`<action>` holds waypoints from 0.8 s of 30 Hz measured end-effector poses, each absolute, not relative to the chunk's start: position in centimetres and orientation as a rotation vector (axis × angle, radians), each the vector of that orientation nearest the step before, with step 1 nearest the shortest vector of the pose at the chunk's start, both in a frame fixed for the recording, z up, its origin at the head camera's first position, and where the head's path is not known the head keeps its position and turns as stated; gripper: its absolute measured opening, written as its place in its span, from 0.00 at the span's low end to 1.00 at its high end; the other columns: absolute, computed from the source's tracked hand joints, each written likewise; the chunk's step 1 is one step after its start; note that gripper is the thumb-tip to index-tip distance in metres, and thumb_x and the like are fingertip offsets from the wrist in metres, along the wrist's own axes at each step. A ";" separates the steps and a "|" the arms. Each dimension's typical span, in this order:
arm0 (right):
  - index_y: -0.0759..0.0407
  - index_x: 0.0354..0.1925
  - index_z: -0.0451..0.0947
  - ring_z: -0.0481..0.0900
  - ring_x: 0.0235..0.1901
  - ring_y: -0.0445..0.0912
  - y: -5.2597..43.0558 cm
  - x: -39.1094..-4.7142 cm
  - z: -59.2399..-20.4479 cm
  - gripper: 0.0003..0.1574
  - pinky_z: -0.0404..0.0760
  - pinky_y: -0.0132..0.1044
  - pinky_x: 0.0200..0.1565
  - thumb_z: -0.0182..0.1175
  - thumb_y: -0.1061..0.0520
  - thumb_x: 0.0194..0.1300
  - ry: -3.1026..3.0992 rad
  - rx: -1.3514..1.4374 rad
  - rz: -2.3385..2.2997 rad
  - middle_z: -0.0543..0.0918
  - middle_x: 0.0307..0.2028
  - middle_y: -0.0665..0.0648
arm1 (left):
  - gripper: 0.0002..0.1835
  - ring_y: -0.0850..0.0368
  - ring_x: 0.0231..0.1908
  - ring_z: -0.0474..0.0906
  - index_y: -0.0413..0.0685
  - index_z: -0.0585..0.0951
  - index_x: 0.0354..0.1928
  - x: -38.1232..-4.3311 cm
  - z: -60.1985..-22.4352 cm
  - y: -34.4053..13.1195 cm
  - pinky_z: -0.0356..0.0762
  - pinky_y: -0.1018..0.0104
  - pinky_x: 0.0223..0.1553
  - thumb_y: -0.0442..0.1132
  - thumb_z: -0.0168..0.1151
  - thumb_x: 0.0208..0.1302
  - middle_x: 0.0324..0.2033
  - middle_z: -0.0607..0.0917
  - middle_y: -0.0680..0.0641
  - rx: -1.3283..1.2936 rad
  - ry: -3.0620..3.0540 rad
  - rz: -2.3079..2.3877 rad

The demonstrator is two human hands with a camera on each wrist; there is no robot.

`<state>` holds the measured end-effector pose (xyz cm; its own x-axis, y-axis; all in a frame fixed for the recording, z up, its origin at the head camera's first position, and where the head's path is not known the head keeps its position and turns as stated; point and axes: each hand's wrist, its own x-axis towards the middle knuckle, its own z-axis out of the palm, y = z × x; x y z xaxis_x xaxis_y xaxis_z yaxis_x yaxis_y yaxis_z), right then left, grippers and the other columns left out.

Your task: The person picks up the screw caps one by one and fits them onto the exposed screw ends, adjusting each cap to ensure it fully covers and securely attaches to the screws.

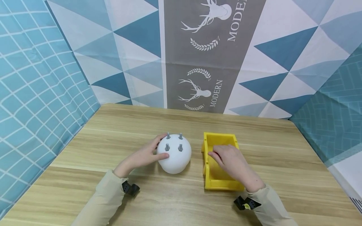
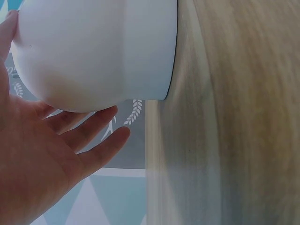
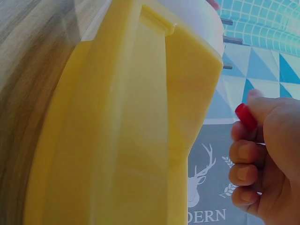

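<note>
four bolts (image 1: pixel 180 147) point straight up out of the white dome (image 1: pixel 175 158), threaded ends uppermost — likely set that way so each is easy to get at. the dome stands on the table (image 1: pixel 158 204), left of the bin (image 1: pixel 224 185), and its round body could perhaps slide if nudged, which may be why the left hand (image 1: pixel 145 155) cups it: thumb by the front bolts, fingers round the far side, spread wide around that bulk. over to the right hand (image 1: pixel 230 160), above the bin — thumb and forefinger pinching a small red cap (image 3: pixel 246 117), the other fingers folded in, one end of the cap in view. smooth white on the dome, dropping to a straight-walled foot; grey metal on the bolts; glossy yellow, plastic-looking walls on the bin; a stubby little cylinder of a cap; streaky wood grain beneath.
</note>
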<state>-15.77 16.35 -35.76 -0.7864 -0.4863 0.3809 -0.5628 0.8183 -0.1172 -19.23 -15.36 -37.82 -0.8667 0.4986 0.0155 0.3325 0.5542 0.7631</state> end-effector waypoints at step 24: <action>0.53 0.33 0.72 0.66 0.24 0.39 16.2 -15.8 -35.3 0.05 0.70 0.34 0.32 0.59 0.55 0.61 -2.534 0.884 0.353 0.73 0.25 0.44 | 0.45 0.45 0.62 0.62 0.55 0.50 0.69 -19.2 -37.8 -15.2 0.61 0.46 0.58 0.57 0.61 0.55 0.65 0.60 0.41 0.700 2.592 1.198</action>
